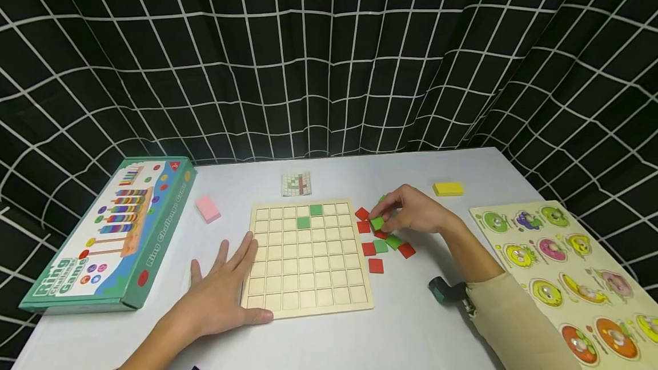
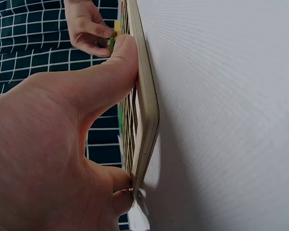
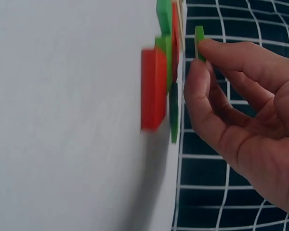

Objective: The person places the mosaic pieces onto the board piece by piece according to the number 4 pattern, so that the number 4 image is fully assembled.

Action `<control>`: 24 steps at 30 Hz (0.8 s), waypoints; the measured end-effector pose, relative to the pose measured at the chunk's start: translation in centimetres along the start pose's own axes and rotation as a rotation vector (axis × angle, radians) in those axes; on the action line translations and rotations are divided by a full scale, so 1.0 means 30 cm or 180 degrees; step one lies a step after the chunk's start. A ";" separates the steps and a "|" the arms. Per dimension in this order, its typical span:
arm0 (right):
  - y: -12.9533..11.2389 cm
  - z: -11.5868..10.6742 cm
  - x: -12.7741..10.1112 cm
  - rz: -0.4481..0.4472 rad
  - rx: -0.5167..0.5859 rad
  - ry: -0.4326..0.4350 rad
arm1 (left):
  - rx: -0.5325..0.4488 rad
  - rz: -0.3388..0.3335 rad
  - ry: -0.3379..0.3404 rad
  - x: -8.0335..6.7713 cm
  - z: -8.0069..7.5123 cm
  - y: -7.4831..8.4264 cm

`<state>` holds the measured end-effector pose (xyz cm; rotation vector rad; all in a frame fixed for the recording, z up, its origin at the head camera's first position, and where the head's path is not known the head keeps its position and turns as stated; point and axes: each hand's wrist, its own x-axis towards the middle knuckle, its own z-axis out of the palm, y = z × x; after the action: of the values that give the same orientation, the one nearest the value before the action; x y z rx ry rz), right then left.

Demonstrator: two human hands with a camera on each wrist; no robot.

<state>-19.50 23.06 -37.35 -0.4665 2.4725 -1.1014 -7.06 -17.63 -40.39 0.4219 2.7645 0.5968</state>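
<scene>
Between thumb and fingertips, my right hand [image 1: 411,210] pinches a green square tile [image 3: 199,42], raised over a loose pile of red and green tiles [image 1: 376,266]. The pale wooden grid board [image 1: 308,267] lies left of that pile, with two green tiles [image 1: 304,222] set in its upper cells. My left hand [image 1: 218,290] rests at the board's left side with fingers spread. Its thumb [image 2: 123,57] touches the near edge by the corner. A small printed pattern card [image 1: 296,184] lies just beyond the board.
A Ring Challenge Game box [image 1: 110,233] lies at the left, with a pink block [image 1: 208,209] beside it. At the right are a yellow block [image 1: 448,189] and a fruit-and-vegetable picture board [image 1: 555,261], partly behind the right sleeve. A black grid-patterned curtain [image 1: 319,73] hangs behind the table.
</scene>
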 end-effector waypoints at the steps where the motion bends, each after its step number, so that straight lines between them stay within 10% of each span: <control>1: -0.009 0.008 0.003 0.0007 -0.0007 0.0019 | 0.0005 0.0003 0.0012 -0.001 0.001 -0.003; 24: -0.144 0.143 0.072 0.0132 0.0112 0.0349 | 0.0029 -0.0024 -0.0046 -0.004 -0.003 -0.001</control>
<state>-18.73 16.66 -37.17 -0.3517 2.5400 -1.1813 -6.98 -17.74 -40.30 0.4162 2.7550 0.5772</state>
